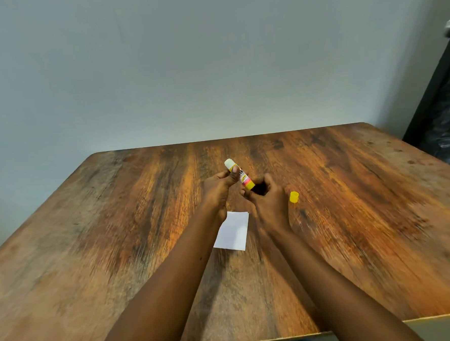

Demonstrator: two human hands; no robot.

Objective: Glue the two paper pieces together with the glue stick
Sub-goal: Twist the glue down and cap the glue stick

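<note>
Wooden table (351, 189), left hand (217, 189) clamped on glue stick (245, 181), label blurred, right hand (271, 207) seemingly pinching its base

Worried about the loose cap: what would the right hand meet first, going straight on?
Probably the glue stick, its base just ahead of the right hand; the cap lies aside.

A worn wooden table (117, 229) stands against a plain grey wall (186, 67).

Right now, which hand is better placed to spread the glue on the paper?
Probably left. The left hand grips the glue stick by its body, uncapped tip free. The right hand only curls near its base. The paper lies between both forearms.
</note>
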